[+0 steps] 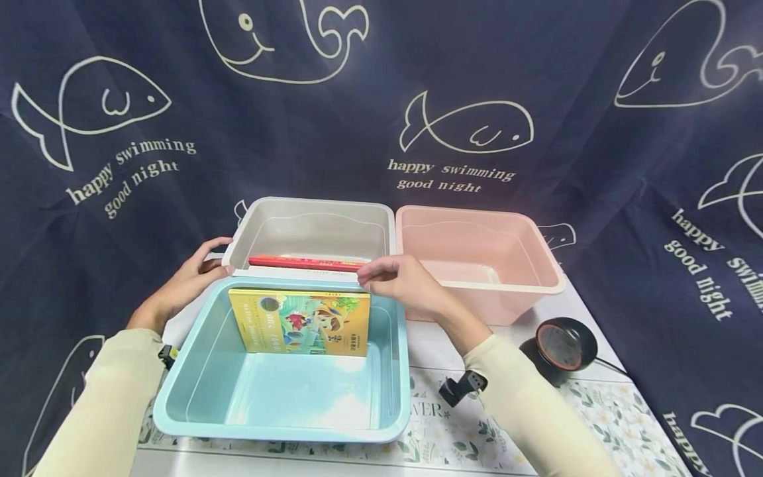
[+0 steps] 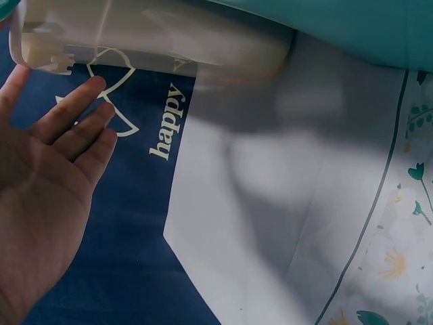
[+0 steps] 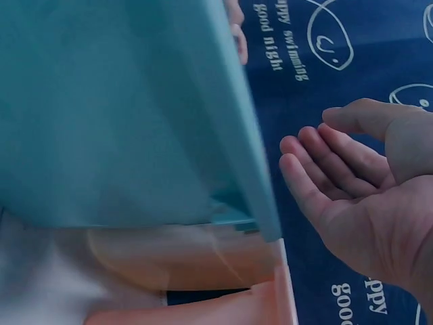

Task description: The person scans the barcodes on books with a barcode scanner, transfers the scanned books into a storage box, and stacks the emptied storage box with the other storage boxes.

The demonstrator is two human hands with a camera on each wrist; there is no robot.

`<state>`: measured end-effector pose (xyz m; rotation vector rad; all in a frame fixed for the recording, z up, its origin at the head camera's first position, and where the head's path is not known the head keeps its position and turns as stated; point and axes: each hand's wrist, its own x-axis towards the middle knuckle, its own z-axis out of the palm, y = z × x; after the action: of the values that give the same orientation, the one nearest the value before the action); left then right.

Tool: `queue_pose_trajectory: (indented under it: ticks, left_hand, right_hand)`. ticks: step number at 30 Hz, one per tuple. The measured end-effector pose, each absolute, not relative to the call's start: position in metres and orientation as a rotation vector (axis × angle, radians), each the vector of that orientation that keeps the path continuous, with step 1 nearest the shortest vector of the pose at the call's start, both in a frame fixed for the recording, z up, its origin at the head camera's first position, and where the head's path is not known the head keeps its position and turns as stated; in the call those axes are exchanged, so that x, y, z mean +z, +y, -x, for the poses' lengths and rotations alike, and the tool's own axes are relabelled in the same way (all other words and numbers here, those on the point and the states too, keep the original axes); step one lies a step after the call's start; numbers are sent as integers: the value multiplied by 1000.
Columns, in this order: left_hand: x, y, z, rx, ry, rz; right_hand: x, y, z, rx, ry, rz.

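Observation:
My left hand (image 1: 193,275) is at the left front corner of the grey bin (image 1: 310,211), its fingers fairly straight; in the left wrist view a fingertip of the left hand (image 2: 51,172) meets the bin's edge. My right hand (image 1: 402,281) hovers around the far right corner of the blue bin (image 1: 280,434), beside the grey bin's front edge. In the right wrist view the right hand (image 3: 369,176) has loosely bent fingers, with nothing between them and the thumb. A yellow picture book (image 1: 304,324) stands against the blue bin's far wall. Inside the grey bin is a red book (image 1: 304,263), seen edge-on.
A pink bin (image 1: 477,285) stands right of the grey one. Further right is a round black device (image 1: 566,343) with a cable. Under the bins lies a white floral tablecloth (image 1: 614,424); a dark blue fish-print curtain (image 1: 334,139) hangs behind.

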<state>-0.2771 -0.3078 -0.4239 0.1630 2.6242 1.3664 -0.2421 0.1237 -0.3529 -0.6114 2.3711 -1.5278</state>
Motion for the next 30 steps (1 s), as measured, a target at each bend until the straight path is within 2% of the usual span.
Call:
queue_pose_trajectory:
  ticks: [18, 30]
  left_hand:
    - [-423, -307, 279, 1348, 2632, -166]
    - [-425, -307, 278, 1374, 2608, -175]
  right_hand:
    - [-370, 114, 232, -1510, 2416, 623]
    - [-376, 91, 229, -1279, 2553, 660]
